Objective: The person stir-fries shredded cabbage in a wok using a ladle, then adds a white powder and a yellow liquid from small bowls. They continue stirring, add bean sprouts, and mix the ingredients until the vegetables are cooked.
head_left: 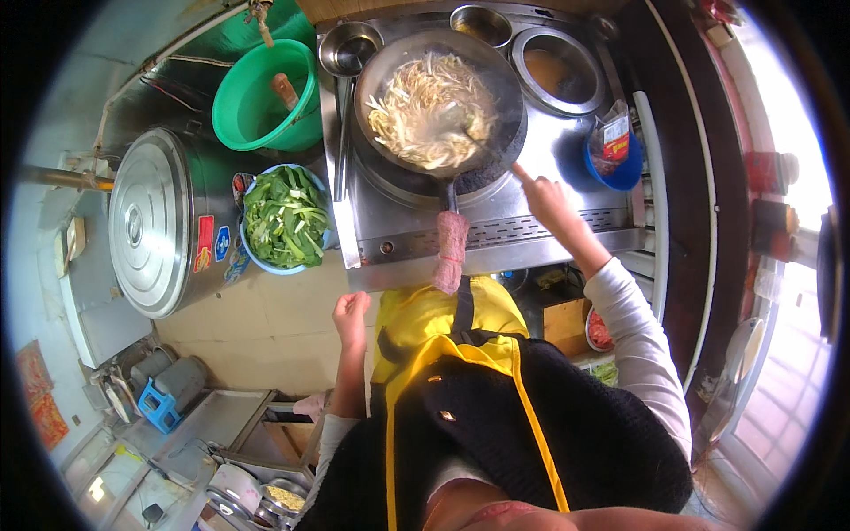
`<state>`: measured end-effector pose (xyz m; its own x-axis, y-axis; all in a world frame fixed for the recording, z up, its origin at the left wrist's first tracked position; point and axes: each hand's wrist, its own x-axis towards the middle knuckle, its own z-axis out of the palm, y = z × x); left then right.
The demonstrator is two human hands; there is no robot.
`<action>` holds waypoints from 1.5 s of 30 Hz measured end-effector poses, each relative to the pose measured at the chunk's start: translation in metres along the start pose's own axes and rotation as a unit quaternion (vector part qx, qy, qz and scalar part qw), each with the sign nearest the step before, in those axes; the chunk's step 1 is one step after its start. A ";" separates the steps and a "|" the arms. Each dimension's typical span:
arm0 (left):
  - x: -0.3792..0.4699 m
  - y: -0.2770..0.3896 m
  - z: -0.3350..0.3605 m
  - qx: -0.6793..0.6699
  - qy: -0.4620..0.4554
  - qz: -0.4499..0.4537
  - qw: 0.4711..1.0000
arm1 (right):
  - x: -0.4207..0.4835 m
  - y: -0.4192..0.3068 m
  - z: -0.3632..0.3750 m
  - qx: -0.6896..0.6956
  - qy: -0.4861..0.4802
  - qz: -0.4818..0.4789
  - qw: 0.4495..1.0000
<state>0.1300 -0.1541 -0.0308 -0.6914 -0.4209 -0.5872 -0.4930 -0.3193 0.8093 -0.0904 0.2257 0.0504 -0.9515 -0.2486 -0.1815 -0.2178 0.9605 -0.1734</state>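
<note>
A wok (510, 113) with pale shredded food (431, 109) in it sits over the burner of a steel stove (564, 159); a little steam blurs its middle. Its handle (450, 249), wrapped in pink cloth, points towards me. My right hand (548, 202) is at the wok's near right rim, index finger extended, the other fingers curled; whether the fingertip touches the rim, I cannot tell. My left hand (350, 312) hangs left of the handle, off the stove's front edge, fingers curled with nothing visible in them. A long-handled steel ladle (350, 50) lies left of the wok.
Chopped greens (285, 219) fill a blue basin left of the stove, near a green bucket (229, 116) and a large lidded steel pot (149, 222). Behind and right of the wok stand a steel bowl (481, 25), a round pot of brown liquid (556, 70) and a blue container (617, 174) holding a packet.
</note>
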 end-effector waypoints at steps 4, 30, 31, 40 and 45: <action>0.001 0.005 -0.001 0.022 0.002 -0.022 1.000 | 0.030 -0.015 0.002 0.020 0.059 0.039 0.997; 0.015 0.039 0.095 0.189 -0.242 -0.032 0.951 | 0.010 -0.033 0.020 0.110 0.067 0.035 0.991; 0.019 0.037 0.113 0.152 -0.299 0.005 0.942 | 0.023 -0.041 0.031 0.084 0.086 0.043 0.992; 0.004 0.043 0.211 -0.086 -0.354 -0.298 0.882 | -0.049 0.026 0.002 0.084 0.037 0.060 0.994; -0.032 0.089 0.202 -0.295 -0.405 -0.347 0.793 | -0.049 0.006 -0.017 0.258 0.117 0.050 0.958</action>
<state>0.0013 0.0028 0.0622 -0.5915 0.6366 -0.4949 -0.7355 -0.6775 0.0077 -0.0485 0.2461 0.0747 -0.9979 -0.0646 -0.0105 -0.0434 0.7732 -0.6327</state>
